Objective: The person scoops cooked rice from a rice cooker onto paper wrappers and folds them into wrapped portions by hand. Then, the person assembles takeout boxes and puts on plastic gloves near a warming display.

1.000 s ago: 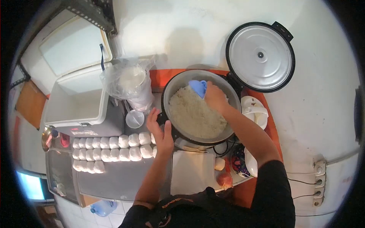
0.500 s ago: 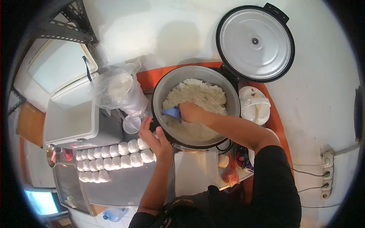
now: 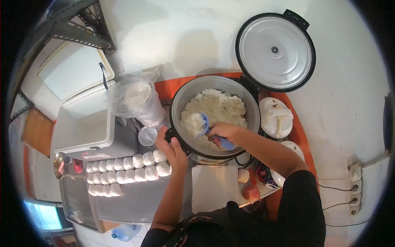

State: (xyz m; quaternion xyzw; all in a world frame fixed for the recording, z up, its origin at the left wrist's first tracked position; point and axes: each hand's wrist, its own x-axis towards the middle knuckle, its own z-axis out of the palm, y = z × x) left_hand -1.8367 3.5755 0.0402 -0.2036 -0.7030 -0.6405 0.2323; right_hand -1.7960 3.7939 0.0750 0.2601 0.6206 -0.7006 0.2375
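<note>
A large rice cooker [image 3: 176, 101] holds white rice [image 3: 226, 106], piled higher along its far side. My right hand [image 3: 222, 131] is wrapped around the handle of a blue rice scoop [image 3: 205, 125], whose bowl is heaped with rice above the pot. At the pot's near left rim, my left hand [image 3: 172, 151] is held up with its fingers spread and nothing in it. Close to those fingers stands a clear plastic measuring cup [image 3: 147, 136]. Just below and left of that hand, white wrapped bundles [image 3: 129, 175] lie in rows on a grey surface.
The cooker's round lid [image 3: 275, 53] stands raised against the wall. An open cooler box [image 3: 84, 123] and a plastic bag [image 3: 138, 99] are on the left. Stacked sheets [image 3: 214, 185] lie before the pot. A white lidded appliance [image 3: 276, 117] sits at right.
My right hand has turned the scoop and lifted it rightward, and its bowl now shows a heap of rice. My left hand stays spread by the rim. The whole view has shifted slightly.
</note>
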